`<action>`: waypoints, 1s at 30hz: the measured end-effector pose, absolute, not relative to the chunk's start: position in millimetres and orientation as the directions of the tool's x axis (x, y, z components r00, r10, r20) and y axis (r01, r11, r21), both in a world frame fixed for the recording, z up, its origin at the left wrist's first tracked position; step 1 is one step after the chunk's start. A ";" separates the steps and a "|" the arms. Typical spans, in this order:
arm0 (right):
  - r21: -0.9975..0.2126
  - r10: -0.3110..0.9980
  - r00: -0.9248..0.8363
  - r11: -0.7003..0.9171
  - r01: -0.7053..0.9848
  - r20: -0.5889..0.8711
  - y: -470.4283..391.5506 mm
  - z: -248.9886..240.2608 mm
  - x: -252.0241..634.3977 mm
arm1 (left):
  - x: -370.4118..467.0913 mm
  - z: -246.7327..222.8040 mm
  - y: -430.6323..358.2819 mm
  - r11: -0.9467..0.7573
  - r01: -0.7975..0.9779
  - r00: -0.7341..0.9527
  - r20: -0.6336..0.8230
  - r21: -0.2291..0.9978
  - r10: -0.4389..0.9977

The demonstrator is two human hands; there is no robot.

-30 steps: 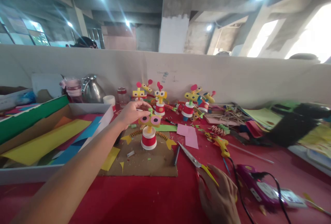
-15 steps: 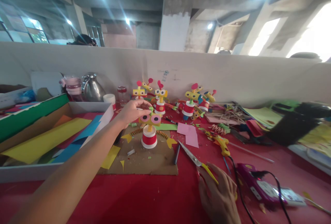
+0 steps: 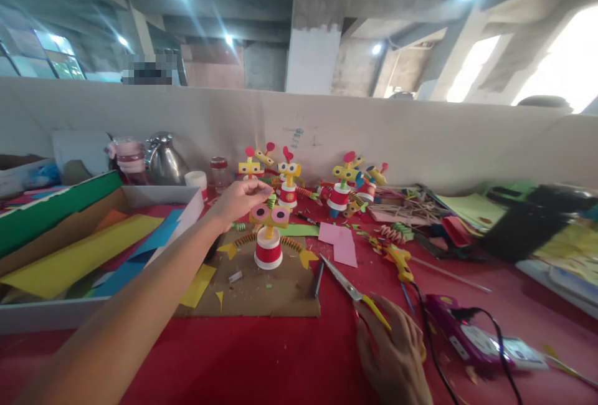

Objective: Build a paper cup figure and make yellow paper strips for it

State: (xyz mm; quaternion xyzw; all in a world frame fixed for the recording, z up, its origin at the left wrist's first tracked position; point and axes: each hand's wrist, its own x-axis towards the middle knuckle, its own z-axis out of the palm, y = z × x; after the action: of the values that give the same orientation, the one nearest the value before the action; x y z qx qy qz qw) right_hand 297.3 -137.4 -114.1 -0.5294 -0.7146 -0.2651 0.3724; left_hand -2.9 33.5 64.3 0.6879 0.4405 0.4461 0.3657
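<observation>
- One paper-cup figure [image 3: 268, 252] upright on cardboard [image 3: 255, 299], pinched by green coil [image 3: 271, 203] in left hand [image 3: 235, 200]
- Scissors [image 3: 346, 285] under right hand [image 3: 395, 347], grip unclear
- Red worktop [image 3: 224, 355] along cardboard's near edge
- Unreadable writing [image 3: 297, 136] on partition [image 3: 210, 112]

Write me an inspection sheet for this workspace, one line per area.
Surface: red tabletop, with a brown cardboard sheet on it.
Job's things: cup figure upright on the cardboard, green paper spring atop its yellow head; similar figures behind.
Clutter: scraps on the cardboard; pink paper pieces, yellow glue gun and loose sticks to its right.
Hands: left hand at the spring's top, grip unclear; right hand over the handles of the scissors.
Cables: black cord from the glue gun; another black cable at the purple power strip.
Surroundings: pale partition, concrete pillar beyond.
</observation>
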 end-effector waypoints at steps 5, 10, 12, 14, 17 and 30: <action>-0.022 0.551 -0.156 0.303 0.953 0.820 -137.5 -113.5 297.0 | -4.2 65.0 34.4 -0.369 0.297 0.250 0.301 0.881 0.920; -0.034 0.551 -0.150 0.309 0.951 0.821 -136.9 -113.7 297.2 | -3.2 65.7 34.2 -0.383 0.311 0.243 0.317 0.870 0.917; -0.037 0.549 -0.148 0.311 0.950 0.823 -136.2 -113.6 297.4 | -2.5 66.8 34.0 -0.377 0.326 0.241 0.309 0.867 0.920; -0.041 0.551 -0.147 0.314 0.949 0.821 -135.9 -113.6 297.7 | -1.9 68.0 34.0 -0.383 0.345 0.235 0.316 0.857 0.919; -0.045 0.561 -0.148 0.315 0.948 0.815 -136.6 -113.6 298.1 | -0.8 69.0 34.4 -0.406 0.368 0.231 0.341 0.837 0.911; -0.043 0.550 -0.152 0.325 0.945 0.821 -135.0 -115.3 298.2 | -3.1 75.2 29.8 -0.503 0.282 0.135 0.485 0.817 0.864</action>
State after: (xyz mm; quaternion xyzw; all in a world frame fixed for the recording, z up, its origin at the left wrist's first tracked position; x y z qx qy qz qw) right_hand 298.2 -135.0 -115.3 -0.5225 -0.7152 -0.2539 0.3886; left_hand -3.1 29.8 75.2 0.6981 0.4103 0.5138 0.2834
